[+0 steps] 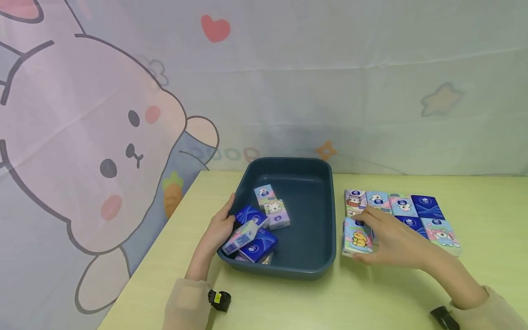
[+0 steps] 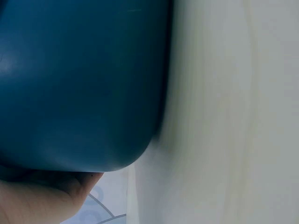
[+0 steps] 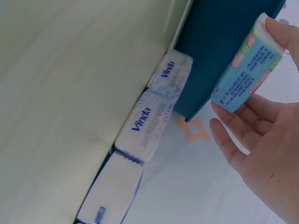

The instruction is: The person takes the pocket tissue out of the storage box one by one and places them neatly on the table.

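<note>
Head view: we see the left hand (image 1: 216, 231) against the left wall of a dark blue-green, rounded rectangular tub (image 1: 308, 229) with packs jumbled at its left, while the right hand (image 1: 392, 243) pinches a light-blue printed tissue pack (image 1: 357, 234) at the near left of the packs on the right. Left wrist view: we note the left hand touching the tub's outside, finger curl unclear to us. Right wrist view: we find the light-blue printed tissue pack between thumb and fingers, near white pack ends (image 3: 142, 123) marked "Vinda".
</note>
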Demonstrator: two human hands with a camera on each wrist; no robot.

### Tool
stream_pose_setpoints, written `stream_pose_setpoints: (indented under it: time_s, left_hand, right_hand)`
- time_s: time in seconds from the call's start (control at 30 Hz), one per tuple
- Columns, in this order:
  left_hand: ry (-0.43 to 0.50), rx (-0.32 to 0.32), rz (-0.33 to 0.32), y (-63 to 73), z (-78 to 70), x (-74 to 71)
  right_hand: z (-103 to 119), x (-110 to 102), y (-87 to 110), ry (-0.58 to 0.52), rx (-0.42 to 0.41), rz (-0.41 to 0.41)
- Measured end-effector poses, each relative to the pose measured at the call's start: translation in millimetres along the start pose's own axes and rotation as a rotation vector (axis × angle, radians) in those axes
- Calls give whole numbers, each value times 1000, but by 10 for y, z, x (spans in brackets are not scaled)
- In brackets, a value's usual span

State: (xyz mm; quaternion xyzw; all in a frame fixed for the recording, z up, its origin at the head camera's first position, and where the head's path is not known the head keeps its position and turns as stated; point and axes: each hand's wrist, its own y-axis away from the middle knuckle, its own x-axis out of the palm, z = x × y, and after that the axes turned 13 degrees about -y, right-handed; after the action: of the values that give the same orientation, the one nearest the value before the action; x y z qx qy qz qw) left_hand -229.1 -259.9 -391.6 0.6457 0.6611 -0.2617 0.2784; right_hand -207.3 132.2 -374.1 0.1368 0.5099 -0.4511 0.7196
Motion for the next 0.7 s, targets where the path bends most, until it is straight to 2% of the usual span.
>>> stream_pose_setpoints:
  time_s: [0.43,0.7]
  left_hand:
    - [0,-5,0,-27,16,15]
    - [-6,-6,2,-22,36,5]
  right_hand:
    - [-103,52,46,71,-37,23]
    - [-140,96,67,51,-1,68]
